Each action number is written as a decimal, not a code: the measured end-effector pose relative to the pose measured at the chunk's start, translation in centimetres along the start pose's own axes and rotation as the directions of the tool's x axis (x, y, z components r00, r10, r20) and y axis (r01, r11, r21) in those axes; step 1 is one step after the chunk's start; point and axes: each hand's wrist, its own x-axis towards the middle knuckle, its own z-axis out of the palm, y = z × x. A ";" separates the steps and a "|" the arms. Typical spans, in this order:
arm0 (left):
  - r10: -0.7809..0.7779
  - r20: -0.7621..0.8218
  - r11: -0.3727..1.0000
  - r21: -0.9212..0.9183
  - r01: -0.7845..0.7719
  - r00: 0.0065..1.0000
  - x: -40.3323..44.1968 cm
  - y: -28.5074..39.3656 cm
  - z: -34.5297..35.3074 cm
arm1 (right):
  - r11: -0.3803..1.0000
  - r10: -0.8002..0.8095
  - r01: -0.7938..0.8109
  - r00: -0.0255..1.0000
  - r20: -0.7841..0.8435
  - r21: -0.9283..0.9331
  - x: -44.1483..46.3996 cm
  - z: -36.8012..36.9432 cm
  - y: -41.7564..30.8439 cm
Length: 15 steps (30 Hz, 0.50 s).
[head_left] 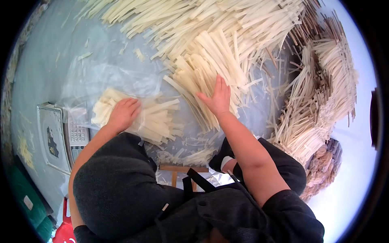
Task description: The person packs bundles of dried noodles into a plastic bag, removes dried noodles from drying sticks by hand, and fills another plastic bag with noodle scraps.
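My left hand [124,115] lies over a bunch of flat pale strips [156,117] that look like dried wide noodles, its fingers close together and bent down onto them. Clear plastic film [109,83] spreads around and behind this bunch; whether the strips are inside it I cannot tell. Over a larger heap of the same noodles [194,75], my right hand [219,99] is stretched out with the thumb apart from the fingers. It rests on or just above the strips, with nothing gripped in it.
A scale [54,135] with a keypad [77,133] stands at the left. More noodles [227,16] spread across the far side. Mixed pale and brown strips [312,93] pile up at the right. Broken bits [190,156] lie before a wooden stool [178,168] between my legs.
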 end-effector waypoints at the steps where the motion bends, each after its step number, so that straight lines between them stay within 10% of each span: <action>1: 0.015 -0.019 1.000 0.003 -0.015 1.000 -0.1 -0.1 0.2 | 1.000 0.017 -0.016 0.999 0.043 -0.026 -0.6 0.9 0.4; 15: 0.025 -0.084 0.999 -0.021 -0.027 0.996 -0.5 0.3 0.2 | 0.988 0.011 0.018 0.982 0.188 -0.152 -3.4 4.6 -2.4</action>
